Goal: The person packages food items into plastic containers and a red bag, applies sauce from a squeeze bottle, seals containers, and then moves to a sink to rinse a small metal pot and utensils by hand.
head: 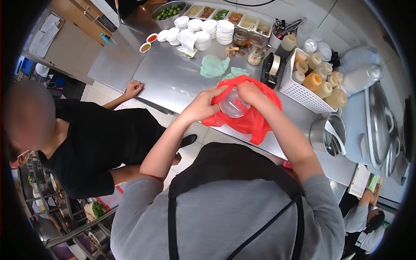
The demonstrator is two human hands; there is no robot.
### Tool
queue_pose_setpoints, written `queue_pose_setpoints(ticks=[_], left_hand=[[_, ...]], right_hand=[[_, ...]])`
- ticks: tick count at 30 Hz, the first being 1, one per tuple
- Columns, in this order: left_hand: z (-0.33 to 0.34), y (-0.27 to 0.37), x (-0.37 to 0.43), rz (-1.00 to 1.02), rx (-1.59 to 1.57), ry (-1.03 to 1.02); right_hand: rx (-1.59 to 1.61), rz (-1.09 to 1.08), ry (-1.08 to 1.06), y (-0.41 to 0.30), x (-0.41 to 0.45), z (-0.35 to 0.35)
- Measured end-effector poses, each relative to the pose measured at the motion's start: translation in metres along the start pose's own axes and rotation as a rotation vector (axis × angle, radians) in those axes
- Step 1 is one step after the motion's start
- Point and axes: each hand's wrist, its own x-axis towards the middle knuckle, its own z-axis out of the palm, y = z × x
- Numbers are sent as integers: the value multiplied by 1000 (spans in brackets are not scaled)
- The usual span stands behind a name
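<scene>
A red plastic bag (260,122) sits near the front edge of the steel counter, its mouth spread wide. Inside it stands a clear round plastic container (232,105), and part of the bag shows red against it. My left hand (203,104) grips the bag's left rim between thumb and fingers, beside the container. My right hand (250,92) reaches into the mouth at the container's upper right; its fingertips are hidden, so I cannot tell what they hold. Just beyond the bag lies a crumpled green cloth (214,66).
Stacks of white lids (225,32), two sauce cups (145,47) and glass jars (256,55) stand further back. To the right are a tape dispenser (270,68), a white basket (302,92) of squeeze bottles and a steel pot (327,135). A person in black (97,139) stands close at left.
</scene>
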Motion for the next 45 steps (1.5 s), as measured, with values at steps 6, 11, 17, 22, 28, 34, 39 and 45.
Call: queue_pose_setpoints(ticks=[6,11,17,22,28,34,39,45], left_hand=[[0,-28,11,25,171,-25],[-25,-6,17,14,42,-72],[-77,6,39,2,-42,-402],[-158,-97,148,-108,877,456],[-183,-131,177,-130,1227,349],[-190,-29,133,32,887,426],[-184,81,91,266,297,267],[-104,130,77,326,-46,1]], right_hand=[[54,77,132,-14,-1,3],[-97,-141,83,-14,6,0],[-100,-21,71,13,11,29],[119,-253,32,-6,-33,-16],[270,-39,144,-5,-101,-74],[-87,113,338,-11,-148,-37],[-10,386,202,31,-152,-40],[631,208,498,61,-157,-71]])
